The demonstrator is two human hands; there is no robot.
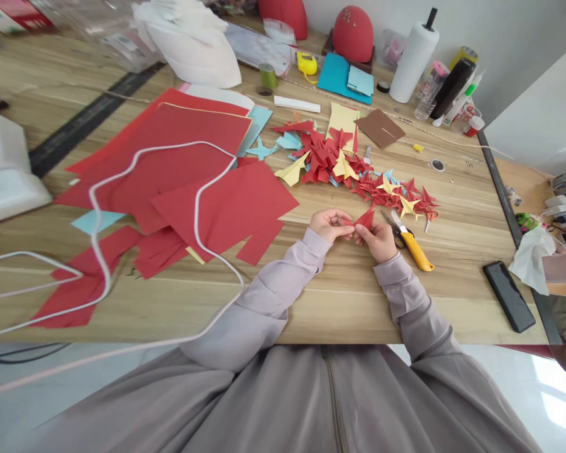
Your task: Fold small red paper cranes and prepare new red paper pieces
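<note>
A small folded piece of red paper is pinched between my two hands, above the front middle of the table. My left hand grips its left end with thumb and fingers. My right hand holds the right side, thumb on top. Just beyond lies a pile of folded paper pieces, mostly red with some yellow and light blue, several of them star-shaped or plane-shaped. Beside my right hand rest a yellow utility knife and scissors, partly hidden by the hand.
Red paper sheets and cut strips spread on the left, with a white cable looping across the view. A black phone lies near the right edge. Behind stand a tape measure, blue paper, a brown sheet and a white ribbed cylinder.
</note>
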